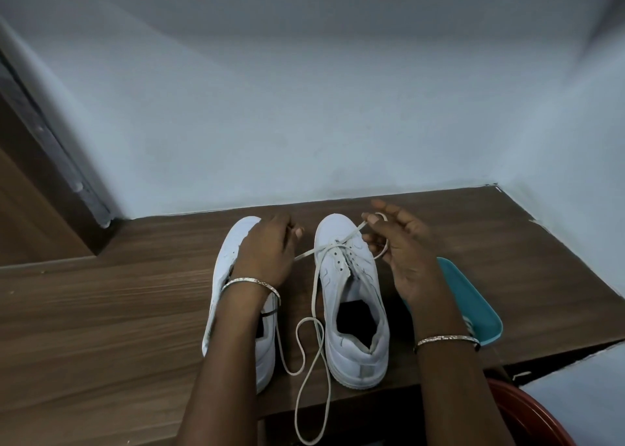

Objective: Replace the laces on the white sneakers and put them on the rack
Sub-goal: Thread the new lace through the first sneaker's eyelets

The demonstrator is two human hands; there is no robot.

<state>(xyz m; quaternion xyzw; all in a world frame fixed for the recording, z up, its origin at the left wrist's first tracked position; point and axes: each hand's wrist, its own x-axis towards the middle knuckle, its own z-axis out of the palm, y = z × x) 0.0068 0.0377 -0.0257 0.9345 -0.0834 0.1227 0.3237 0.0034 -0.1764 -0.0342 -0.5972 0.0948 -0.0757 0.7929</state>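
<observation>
Only the head cam here, looking down at a brown wooden table (pixel 101 310) pushed into the corner of a pale wall (pixel 304 107).

Both white sneakers sat on the table side by side, toes toward the wall and heels toward the person. The left sneaker (pixel 233 252) was mostly covered by the left hand (pixel 267 246) and its forearm, so I couldn't tell what was going on with its eyelets. The right sneaker (pixel 363 276) was in plain sight, tongue area open, with a white lace (pixel 315 290) threaded through only the front eyelets near the toe.

Right hand (pixel 402 252) hovered just past that sneaker's toe. Thumb and forefinger were pinching one end of the lace, and a bit of it looped around the fingers. From the eyelets another strand ran off to the left, pretty taut, straight into the curled fingers of the left hand, so that one was gripping the lace too, though the exact pinch was hidden behind the hand.

The slack of the lace trailed down between the two sneakers in a long loose loop and hung over the table's front edge.

Other stuff: a thin silver bangle (pixel 250 281) on the left wrist and another bangle (pixel 446 339) on the right. A teal tray (pixel 473 303) lay on the table just right of the right sneaker, partly behind the right forearm. A red round thing (pixel 527 415) sat lower down in the bottom right corner, too cut off to identify.
</observation>
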